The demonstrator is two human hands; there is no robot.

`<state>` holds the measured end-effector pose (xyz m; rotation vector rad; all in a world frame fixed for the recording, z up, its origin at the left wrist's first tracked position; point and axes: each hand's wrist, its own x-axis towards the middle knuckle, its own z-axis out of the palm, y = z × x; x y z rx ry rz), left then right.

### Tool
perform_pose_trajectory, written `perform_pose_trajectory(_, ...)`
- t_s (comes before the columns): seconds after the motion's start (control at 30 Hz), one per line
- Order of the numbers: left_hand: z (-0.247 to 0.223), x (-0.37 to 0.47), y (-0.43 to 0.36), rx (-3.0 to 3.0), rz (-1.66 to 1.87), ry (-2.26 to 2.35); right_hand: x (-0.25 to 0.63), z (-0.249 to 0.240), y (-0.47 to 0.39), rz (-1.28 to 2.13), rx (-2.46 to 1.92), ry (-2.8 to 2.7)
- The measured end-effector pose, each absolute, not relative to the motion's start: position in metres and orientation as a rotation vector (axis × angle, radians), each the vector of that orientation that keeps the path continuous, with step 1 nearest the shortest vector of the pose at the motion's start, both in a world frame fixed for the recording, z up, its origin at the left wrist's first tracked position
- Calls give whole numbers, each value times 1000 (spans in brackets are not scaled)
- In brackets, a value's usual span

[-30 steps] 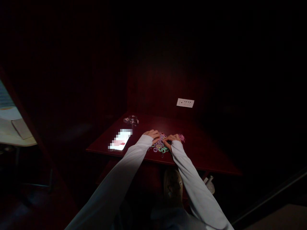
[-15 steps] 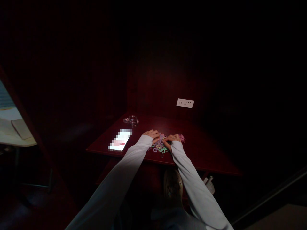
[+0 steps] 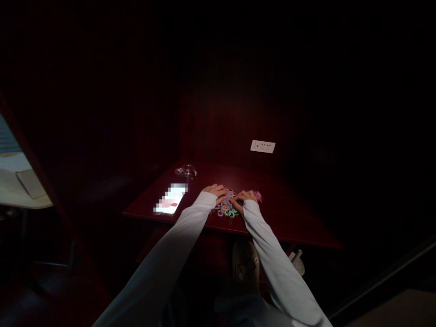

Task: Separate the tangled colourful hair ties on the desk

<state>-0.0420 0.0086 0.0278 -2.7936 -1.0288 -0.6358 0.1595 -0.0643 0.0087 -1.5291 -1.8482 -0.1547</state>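
Observation:
A loose pile of small coloured hair ties point(image 3: 225, 211), mostly purple and green with some yellow and pink, lies on a dark red table point(image 3: 282, 218). My left hand point(image 3: 215, 191) rests over the pile's left side, fingers stretched and slightly apart. From the right, my right hand point(image 3: 244, 196) reaches to the pile's edge with its thumb and fingertips drawn together. Whatever is between those fingertips is too small to make out. Just beyond the right hand sits a separate pink bunch point(image 3: 258, 196), partly hidden by that hand.
A phone with a lit, blurred screen point(image 3: 170, 200) lies to the left. Behind it stands a clear round container point(image 3: 189, 170). A white socket plate point(image 3: 263, 146) is set in the back panel. A shoe point(image 3: 245, 263) shows below the table's front edge.

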Motion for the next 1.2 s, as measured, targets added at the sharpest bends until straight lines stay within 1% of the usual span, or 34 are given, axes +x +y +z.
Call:
perform_pose_trajectory(0.4,32,-44,4,-2761,-656,-1100,159,9,-64,-135,-1530,-1832)
perform_pose_trajectory(0.7,28,-42,5,-2679,-736,-1174,161,2,-53,-119,-1550,-1777)
perform_pose_trajectory(1.2,31,-45,3,-2616,-818,-1302,158,10,-65,-149,-1524,-1780)
